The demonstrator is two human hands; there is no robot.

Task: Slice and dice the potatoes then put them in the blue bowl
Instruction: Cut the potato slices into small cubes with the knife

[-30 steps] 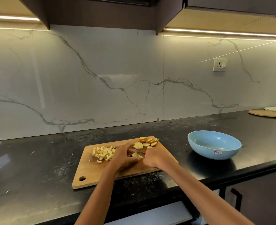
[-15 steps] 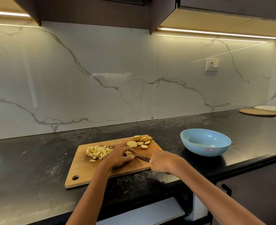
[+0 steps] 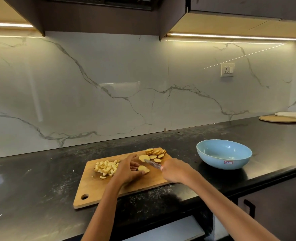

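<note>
On the wooden cutting board [image 3: 126, 190], the left hand [image 3: 129, 168] pinched a pale potato slice [image 3: 143, 169] in curled fingers. The right hand [image 3: 175, 172] gripped a knife [image 3: 152, 164], its blade pointing up-left toward the slice. Diced potato cubes [image 3: 106, 168] lay heaped left; round, brown-edged slices [image 3: 155, 153] overlapped at the far corner. Beyond, to the right, the blue bowl [image 3: 224, 160] held nothing visible.

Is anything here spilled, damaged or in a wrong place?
Nothing serious. A few potato cubes lie apart from the diced pile, still on the cutting board. The blue bowl stands upright and holds nothing.
</note>
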